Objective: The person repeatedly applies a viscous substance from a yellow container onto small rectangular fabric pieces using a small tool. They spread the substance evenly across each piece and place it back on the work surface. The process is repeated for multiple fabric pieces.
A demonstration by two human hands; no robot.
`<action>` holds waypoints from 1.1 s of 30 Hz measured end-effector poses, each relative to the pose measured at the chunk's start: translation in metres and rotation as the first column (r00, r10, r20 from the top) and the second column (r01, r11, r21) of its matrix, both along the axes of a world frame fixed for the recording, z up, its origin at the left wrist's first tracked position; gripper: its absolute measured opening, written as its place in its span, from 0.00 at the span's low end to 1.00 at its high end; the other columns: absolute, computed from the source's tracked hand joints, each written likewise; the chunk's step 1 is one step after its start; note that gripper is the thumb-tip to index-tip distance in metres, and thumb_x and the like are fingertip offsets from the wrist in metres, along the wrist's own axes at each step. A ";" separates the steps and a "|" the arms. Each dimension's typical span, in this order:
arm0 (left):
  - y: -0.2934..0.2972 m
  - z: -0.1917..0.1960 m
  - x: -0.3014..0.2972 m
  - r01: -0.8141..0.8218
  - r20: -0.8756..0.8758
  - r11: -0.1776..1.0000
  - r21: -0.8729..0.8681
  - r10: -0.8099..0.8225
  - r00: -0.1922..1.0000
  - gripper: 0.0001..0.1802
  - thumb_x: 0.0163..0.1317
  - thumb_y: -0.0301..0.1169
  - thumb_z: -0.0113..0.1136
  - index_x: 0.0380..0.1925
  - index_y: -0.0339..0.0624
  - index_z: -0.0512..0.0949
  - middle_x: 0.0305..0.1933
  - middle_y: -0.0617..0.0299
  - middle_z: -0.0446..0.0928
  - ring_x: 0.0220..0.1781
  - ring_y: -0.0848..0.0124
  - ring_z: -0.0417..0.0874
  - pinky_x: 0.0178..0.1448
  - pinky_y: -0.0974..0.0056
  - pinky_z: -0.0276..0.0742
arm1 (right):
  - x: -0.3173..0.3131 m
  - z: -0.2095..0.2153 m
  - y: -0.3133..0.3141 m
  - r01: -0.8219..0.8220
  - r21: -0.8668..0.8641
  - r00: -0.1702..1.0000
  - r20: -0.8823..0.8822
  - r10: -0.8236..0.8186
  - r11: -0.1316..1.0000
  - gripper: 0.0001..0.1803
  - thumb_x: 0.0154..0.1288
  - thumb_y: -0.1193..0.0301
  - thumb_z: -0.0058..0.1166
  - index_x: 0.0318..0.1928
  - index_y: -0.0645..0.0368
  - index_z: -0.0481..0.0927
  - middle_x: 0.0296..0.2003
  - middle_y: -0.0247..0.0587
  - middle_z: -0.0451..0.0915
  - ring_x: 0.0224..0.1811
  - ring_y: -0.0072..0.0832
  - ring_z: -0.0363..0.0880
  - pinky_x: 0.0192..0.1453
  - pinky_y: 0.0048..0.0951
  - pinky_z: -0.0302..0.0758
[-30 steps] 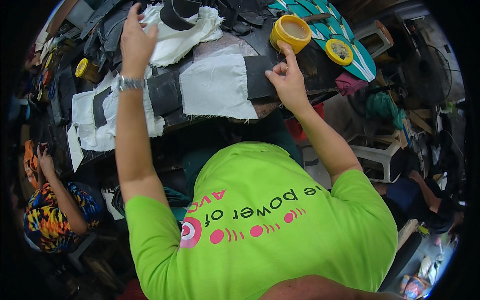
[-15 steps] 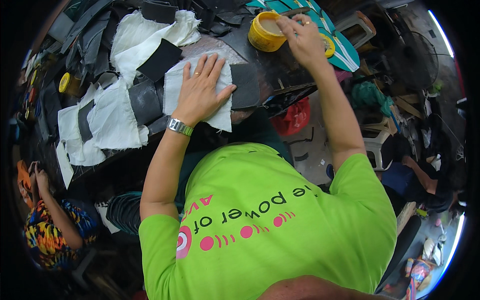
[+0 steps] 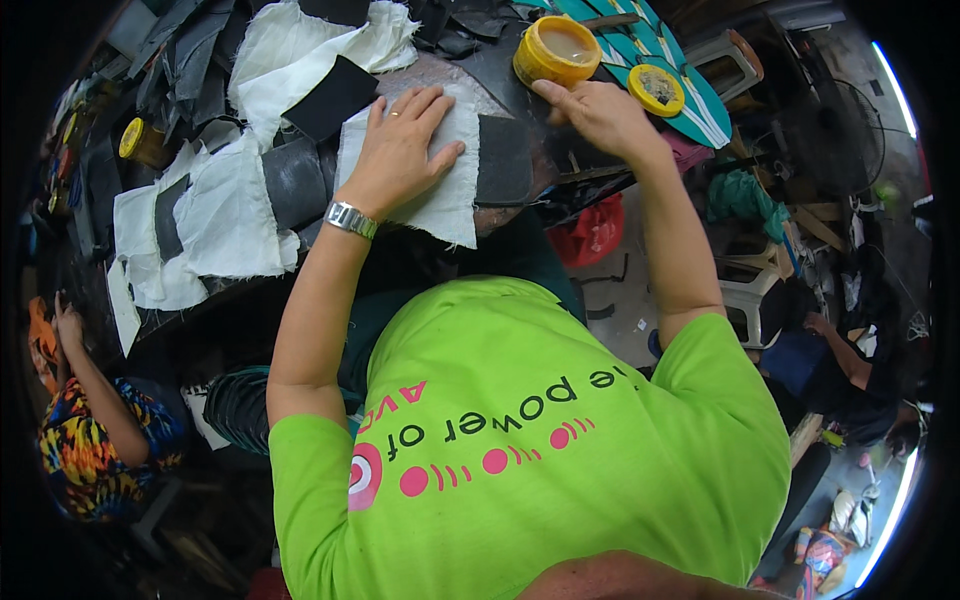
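My left hand (image 3: 408, 150) lies on a white frayed cloth piece (image 3: 450, 195), its fingers stretched out and a little apart. That cloth partly covers a dark grey flat piece (image 3: 504, 160) at the bench's front edge. My right hand (image 3: 605, 118) is closed just in front of a yellow tub (image 3: 552, 72) of pale, creamy liquid. Its fingers are curled downward, and whatever they hold is hidden. A yellow lid (image 3: 656, 90) smeared with residue sits to the right of the tub. Beyond my left hand is a black square piece (image 3: 331, 98).
More white cloth (image 3: 232, 225) lies over dark pieces at the left, near a small yellow-lidded jar (image 3: 143, 140). Teal panels with white stripes (image 3: 700, 100) lie at the back right. A red bag (image 3: 590, 232) is below the bench. Another person's arm (image 3: 105, 400) shows at far left.
My right hand has come away from over the tub's opening, down to its near side. My left hand stays on the white cloth. The view has shifted slightly.
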State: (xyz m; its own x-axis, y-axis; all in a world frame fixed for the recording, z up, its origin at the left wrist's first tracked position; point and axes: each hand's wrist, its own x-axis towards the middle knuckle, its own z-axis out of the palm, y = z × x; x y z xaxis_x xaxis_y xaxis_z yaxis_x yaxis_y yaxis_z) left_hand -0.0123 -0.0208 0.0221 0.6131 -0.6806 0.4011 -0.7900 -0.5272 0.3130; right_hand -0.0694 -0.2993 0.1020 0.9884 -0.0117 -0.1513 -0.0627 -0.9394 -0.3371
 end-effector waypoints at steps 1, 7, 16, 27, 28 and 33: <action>0.000 -0.001 0.001 -0.010 0.011 1.000 0.020 0.010 1.000 0.33 0.63 0.46 0.64 0.65 0.43 0.73 0.69 0.54 0.72 0.74 0.56 0.67 0.76 0.42 0.56 | -0.005 -0.007 0.008 -0.142 0.213 0.984 0.136 0.115 0.967 0.33 0.77 0.42 0.37 0.50 0.55 0.87 0.42 0.56 0.86 0.46 0.51 0.85 0.52 0.45 0.79; -0.001 -0.011 0.002 -0.041 -0.001 0.999 0.010 0.041 0.999 0.39 0.64 0.51 0.60 0.69 0.39 0.69 0.73 0.54 0.69 0.77 0.58 0.63 0.80 0.43 0.49 | -0.006 -0.073 0.065 -0.214 -0.187 0.880 0.389 0.273 0.959 0.28 0.77 0.45 0.41 0.68 0.40 0.76 0.76 0.49 0.58 0.80 0.50 0.49 0.79 0.57 0.46; 0.002 -0.019 0.005 -0.058 0.049 0.988 0.141 0.052 0.997 0.32 0.72 0.40 0.44 0.73 0.41 0.63 0.78 0.53 0.61 0.81 0.57 0.56 0.81 0.45 0.46 | 0.014 -0.096 0.064 -0.204 -0.189 0.889 0.375 0.262 0.961 0.40 0.73 0.36 0.39 0.78 0.39 0.60 0.80 0.45 0.49 0.83 0.49 0.37 0.80 0.66 0.38; 0.006 -0.015 0.012 -0.013 -0.056 0.989 0.145 0.021 0.998 0.28 0.76 0.36 0.39 0.75 0.46 0.62 0.80 0.57 0.59 0.82 0.58 0.54 0.82 0.45 0.45 | -0.029 -0.079 0.048 -0.449 -0.178 0.821 0.304 0.483 0.876 0.26 0.71 0.39 0.45 0.68 0.16 0.73 0.79 0.40 0.53 0.83 0.51 0.37 0.77 0.72 0.33; 0.006 -0.017 0.013 -0.014 -0.051 0.990 0.144 0.022 0.998 0.28 0.77 0.37 0.39 0.75 0.47 0.62 0.80 0.57 0.59 0.82 0.58 0.55 0.82 0.45 0.45 | -0.038 -0.077 0.052 -0.471 -0.191 0.808 0.298 0.508 0.861 0.26 0.71 0.38 0.46 0.67 0.16 0.73 0.79 0.41 0.54 0.83 0.51 0.37 0.77 0.72 0.33; 0.001 -0.023 0.013 -0.060 0.057 0.994 0.095 0.055 0.997 0.27 0.76 0.41 0.44 0.71 0.45 0.67 0.77 0.55 0.64 0.78 0.55 0.61 0.78 0.42 0.52 | -0.077 -0.058 0.075 -0.616 -0.089 0.740 0.277 0.613 0.783 0.24 0.67 0.36 0.46 0.59 0.18 0.81 0.78 0.42 0.56 0.83 0.50 0.39 0.77 0.72 0.33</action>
State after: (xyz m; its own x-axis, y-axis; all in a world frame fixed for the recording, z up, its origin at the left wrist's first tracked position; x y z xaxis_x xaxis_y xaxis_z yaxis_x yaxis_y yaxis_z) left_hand 0.0007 -0.0197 -0.0014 0.6316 -0.6820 0.3686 -0.7718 -0.5979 0.2163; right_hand -0.1468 -0.2244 0.0440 0.7793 0.6129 0.1305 0.6237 -0.7383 -0.2566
